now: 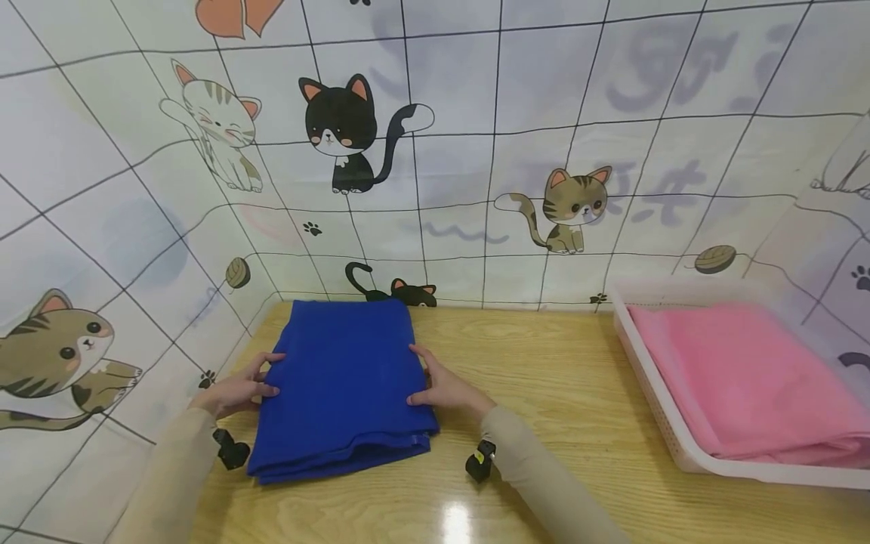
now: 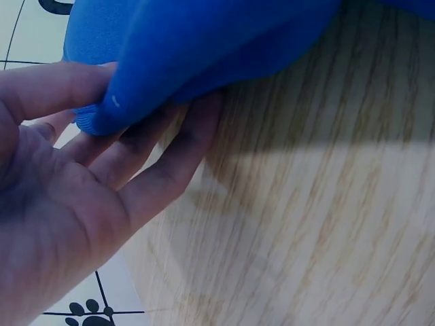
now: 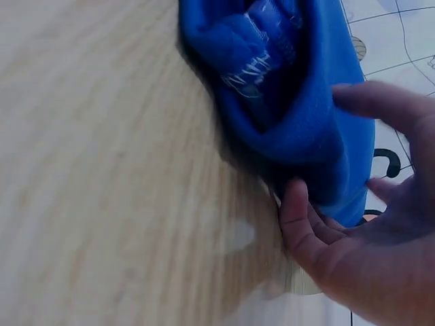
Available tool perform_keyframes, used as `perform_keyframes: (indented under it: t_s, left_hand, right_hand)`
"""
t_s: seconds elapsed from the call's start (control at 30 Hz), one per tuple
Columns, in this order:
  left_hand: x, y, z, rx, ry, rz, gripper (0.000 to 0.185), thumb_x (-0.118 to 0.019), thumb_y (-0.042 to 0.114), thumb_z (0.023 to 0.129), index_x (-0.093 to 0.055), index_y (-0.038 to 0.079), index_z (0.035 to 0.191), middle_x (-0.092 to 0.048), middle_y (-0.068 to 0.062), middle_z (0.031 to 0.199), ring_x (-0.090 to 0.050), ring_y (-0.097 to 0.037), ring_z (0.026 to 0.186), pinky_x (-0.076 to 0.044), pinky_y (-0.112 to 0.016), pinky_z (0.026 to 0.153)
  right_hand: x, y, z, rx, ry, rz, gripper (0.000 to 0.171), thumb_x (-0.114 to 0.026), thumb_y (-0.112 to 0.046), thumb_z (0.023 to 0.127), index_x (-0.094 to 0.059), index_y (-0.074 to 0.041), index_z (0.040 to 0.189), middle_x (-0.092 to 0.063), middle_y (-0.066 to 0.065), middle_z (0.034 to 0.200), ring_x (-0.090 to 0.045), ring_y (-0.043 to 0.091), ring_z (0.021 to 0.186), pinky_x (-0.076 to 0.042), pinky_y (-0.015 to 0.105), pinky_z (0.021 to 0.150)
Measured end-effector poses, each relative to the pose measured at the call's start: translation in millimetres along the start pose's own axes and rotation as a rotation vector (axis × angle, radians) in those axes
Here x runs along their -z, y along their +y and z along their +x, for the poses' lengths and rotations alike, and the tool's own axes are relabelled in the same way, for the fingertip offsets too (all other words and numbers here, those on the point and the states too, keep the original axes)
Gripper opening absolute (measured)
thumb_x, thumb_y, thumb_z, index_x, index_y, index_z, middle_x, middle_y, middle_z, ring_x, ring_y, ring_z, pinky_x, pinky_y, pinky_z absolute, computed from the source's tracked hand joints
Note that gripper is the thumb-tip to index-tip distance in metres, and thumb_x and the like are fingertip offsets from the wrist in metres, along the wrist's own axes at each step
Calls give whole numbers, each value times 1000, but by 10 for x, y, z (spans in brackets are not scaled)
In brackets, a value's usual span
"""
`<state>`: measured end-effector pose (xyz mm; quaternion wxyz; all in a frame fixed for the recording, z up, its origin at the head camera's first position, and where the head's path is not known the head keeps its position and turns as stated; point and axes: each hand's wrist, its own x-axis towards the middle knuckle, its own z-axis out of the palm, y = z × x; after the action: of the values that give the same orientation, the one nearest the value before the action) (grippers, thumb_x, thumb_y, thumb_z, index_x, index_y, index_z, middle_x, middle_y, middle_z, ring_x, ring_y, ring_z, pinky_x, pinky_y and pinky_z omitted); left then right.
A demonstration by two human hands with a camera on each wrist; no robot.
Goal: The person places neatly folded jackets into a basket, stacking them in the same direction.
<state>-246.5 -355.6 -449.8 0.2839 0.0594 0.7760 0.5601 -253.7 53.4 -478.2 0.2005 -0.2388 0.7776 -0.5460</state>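
A folded blue cloth (image 1: 343,370) lies on the wooden table, its layers showing along the near edge. At its left side my left hand (image 1: 241,389) grips the edge; in the left wrist view the thumb rests on the blue fabric (image 2: 204,47) and the fingers reach underneath. My right hand (image 1: 445,387) holds the opposite side. In the right wrist view its thumb is on top of the fabric (image 3: 299,136) with fingers tucked below. Pale stitching (image 3: 251,71) shows inside the folds there. The fingertips under the cloth are partly hidden.
On the right stands a white plastic basket (image 1: 662,408) holding a folded pink cloth (image 1: 754,378). Cat-patterned tiled covering (image 1: 462,166) rises behind and to the left of the wooden table (image 1: 530,363).
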Motion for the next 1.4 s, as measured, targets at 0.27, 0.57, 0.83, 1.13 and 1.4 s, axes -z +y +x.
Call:
perform_keyframes:
  t_s: [0.27, 0.57, 0.83, 1.13, 1.4]
  left_hand:
    - [1, 12, 52, 15, -4, -19, 81, -50, -8, 90, 1, 13, 150, 0, -40, 148, -24, -58, 130, -40, -62, 94]
    - [-29, 42, 113, 66, 19, -11, 83, -57, 12, 97, 4, 19, 153, 20, -33, 149, -5, -57, 135, -29, -68, 99]
    - [-80, 108, 126, 74, 26, -25, 72, -58, 12, 96, -4, 14, 144, 24, -29, 148, -8, -55, 135, -26, -68, 101]
    - [-84, 149, 136, 14, -37, 24, 87, -61, 11, 95, 4, 22, 153, 19, -30, 150, -8, -57, 135, -26, -69, 100]
    - [-131, 80, 191, -13, -51, 37, 96, -65, 9, 92, 7, 24, 155, 21, -26, 152, -3, -55, 137, -29, -68, 99]
  right_hand:
    - [58, -31, 161, -22, 39, 103, 81, -61, -20, 92, -11, -17, 156, -15, 23, 156, -25, 45, 137, -30, 59, 104]
    - [79, -83, 234, 19, 53, -51, 77, -65, -33, 91, -22, -16, 154, -17, 19, 156, -24, 43, 138, -27, 52, 109]
    - [71, -122, 216, -39, 21, 18, 79, -71, -17, 87, -26, -13, 151, -16, 20, 156, -19, 37, 141, -20, 51, 111]
    - [121, -51, 174, -57, 49, 13, 72, -67, -34, 91, -26, -18, 149, -18, 23, 154, -22, 42, 138, -26, 54, 108]
    - [178, 28, 163, -47, 99, -43, 60, -70, -27, 90, -41, -18, 142, -33, 16, 148, -42, 37, 125, -41, 48, 98]
